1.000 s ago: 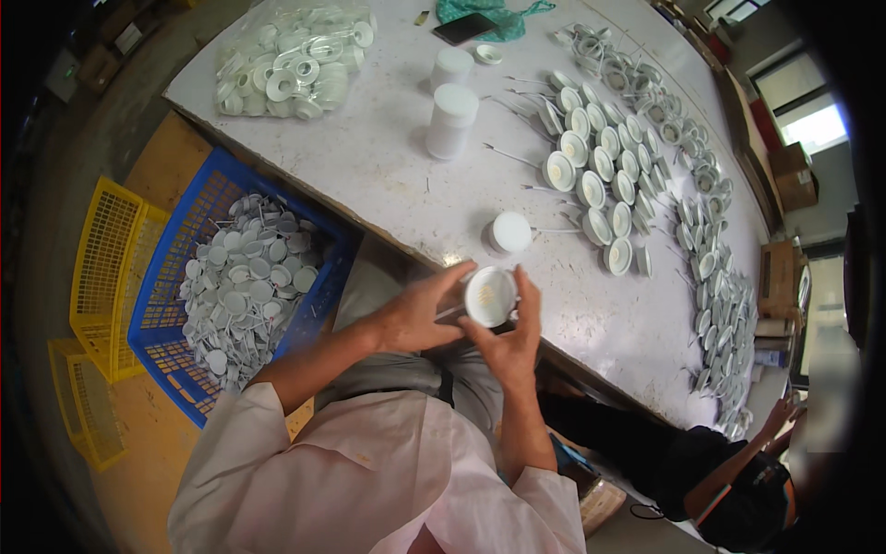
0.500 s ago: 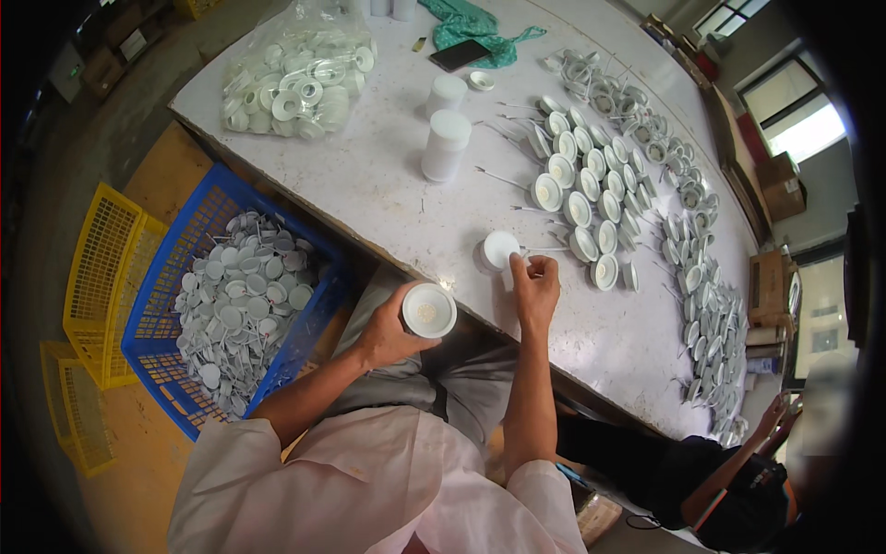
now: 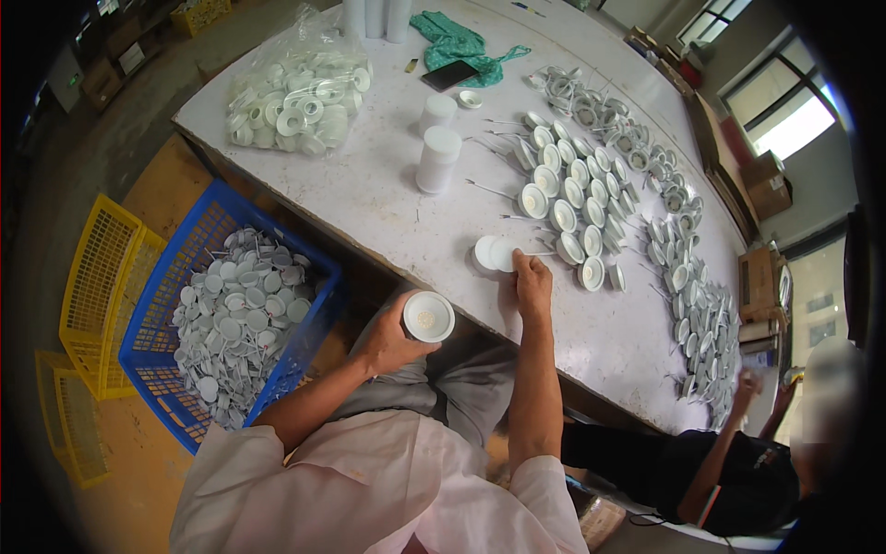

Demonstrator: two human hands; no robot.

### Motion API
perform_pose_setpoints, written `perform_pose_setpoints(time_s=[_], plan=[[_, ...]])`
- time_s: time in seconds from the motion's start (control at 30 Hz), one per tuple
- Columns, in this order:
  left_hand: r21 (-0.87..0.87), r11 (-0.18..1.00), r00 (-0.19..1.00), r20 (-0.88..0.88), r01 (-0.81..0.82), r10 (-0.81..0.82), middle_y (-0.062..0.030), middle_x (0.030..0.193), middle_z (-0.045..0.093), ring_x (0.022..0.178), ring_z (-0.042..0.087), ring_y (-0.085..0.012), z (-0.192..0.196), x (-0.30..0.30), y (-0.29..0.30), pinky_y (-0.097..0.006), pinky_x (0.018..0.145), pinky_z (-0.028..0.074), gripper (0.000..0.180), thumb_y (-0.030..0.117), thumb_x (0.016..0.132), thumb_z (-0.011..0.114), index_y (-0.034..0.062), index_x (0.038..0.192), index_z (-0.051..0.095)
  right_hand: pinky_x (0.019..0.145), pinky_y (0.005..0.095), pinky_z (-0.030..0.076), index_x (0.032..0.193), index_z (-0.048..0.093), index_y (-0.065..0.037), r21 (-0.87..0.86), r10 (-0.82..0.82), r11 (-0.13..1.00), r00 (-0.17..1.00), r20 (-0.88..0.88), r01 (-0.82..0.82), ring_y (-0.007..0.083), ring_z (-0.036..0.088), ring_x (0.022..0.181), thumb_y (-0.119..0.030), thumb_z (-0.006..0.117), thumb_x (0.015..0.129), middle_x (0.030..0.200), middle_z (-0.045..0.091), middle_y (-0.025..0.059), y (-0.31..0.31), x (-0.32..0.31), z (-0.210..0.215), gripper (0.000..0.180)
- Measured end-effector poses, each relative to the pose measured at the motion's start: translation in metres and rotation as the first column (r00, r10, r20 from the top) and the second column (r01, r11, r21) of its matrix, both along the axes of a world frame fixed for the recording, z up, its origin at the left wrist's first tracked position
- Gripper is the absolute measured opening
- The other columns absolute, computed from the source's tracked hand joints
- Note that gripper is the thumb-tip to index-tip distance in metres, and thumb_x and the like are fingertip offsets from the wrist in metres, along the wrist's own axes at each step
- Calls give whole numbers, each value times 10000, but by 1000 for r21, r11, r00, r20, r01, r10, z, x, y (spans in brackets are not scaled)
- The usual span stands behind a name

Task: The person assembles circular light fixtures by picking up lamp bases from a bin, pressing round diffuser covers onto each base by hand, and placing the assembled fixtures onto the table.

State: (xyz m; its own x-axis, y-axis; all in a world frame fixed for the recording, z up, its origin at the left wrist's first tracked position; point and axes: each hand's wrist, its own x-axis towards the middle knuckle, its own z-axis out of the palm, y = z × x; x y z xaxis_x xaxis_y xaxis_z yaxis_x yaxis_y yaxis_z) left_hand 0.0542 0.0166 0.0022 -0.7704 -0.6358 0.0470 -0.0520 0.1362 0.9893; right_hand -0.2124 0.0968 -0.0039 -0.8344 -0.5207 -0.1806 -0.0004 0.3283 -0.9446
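My left hand [image 3: 388, 337] is wrapped round a white round downlight housing [image 3: 429, 317], its open face up and a speckled pale disc showing inside. It is held above my lap, by the table edge. Over the table, my right hand [image 3: 533, 284] pinches the rim of a thin white diffuser disc [image 3: 503, 254]. This disc overlaps a stack of like discs [image 3: 483, 253] on its left; whether the two touch, I cannot tell. Just beyond the right hand stand several downlights [image 3: 591, 273] with trailing wires.
A blue basket [image 3: 148, 346] full of small white lamp parts stands left of my lap, beside yellow crates [image 3: 92, 286]. White cylindrical stacks [image 3: 437, 162], a clear bag of white rings [image 3: 300, 92], a phone [image 3: 449, 76] and green cloth [image 3: 452, 42] lie farther back. Another person [image 3: 738, 471] works at right.
My right hand has drawn a disc slightly rightward off the stack, so two discs now show side by side. My left hand keeps its hold on the housing. The view has shifted slightly.
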Motion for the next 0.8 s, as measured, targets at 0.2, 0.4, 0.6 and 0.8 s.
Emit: perform_pose_setpoints(time_s=[0.2, 0.4, 0.6, 0.8], plan=[[-1, 1000, 1000, 3, 27, -27, -117, 1184, 601, 1107, 570, -184, 0, -5, -3, -317, 962, 446, 759, 100, 645, 841, -4, 1291, 456, 521, 209, 468, 845, 583, -32, -413, -38, 883, 913, 406, 221, 89, 548, 575, -185, 577, 938, 677, 566, 15, 24, 31, 7, 180], [22, 995, 996, 7, 94, -94, -101, 1194, 581, 1117, 549, -174, 12, -23, -1, -316, 967, 440, 753, 47, 649, 827, 4, 1300, 449, 548, 205, 489, 888, 581, -24, -479, -26, 827, 871, 491, 295, 109, 600, 623, -88, 594, 915, 755, 610, 41, 40, 60, 14, 71], [44, 987, 988, 9, 157, -157, -88, 1145, 600, 1066, 573, -155, 10, -37, -2, -294, 877, 489, 756, 18, 655, 816, -5, 1306, 432, 610, 229, 502, 907, 603, -7, -478, -67, 828, 898, 435, 293, 117, 615, 650, -74, 602, 902, 819, 645, 50, 51, 77, 15, 68], [446, 859, 948, 68, 250, -311, -79, 1074, 620, 979, 612, -134, 33, -42, -7, -253, 646, 532, 767, -28, 690, 778, -10, 1341, 372, 706, 338, 530, 1042, 651, -3, -159, -14, 974, 656, -754, -162, 251, 649, 808, 54, 623, 781, 964, 670, 132, 71, 103, 26, 269]])
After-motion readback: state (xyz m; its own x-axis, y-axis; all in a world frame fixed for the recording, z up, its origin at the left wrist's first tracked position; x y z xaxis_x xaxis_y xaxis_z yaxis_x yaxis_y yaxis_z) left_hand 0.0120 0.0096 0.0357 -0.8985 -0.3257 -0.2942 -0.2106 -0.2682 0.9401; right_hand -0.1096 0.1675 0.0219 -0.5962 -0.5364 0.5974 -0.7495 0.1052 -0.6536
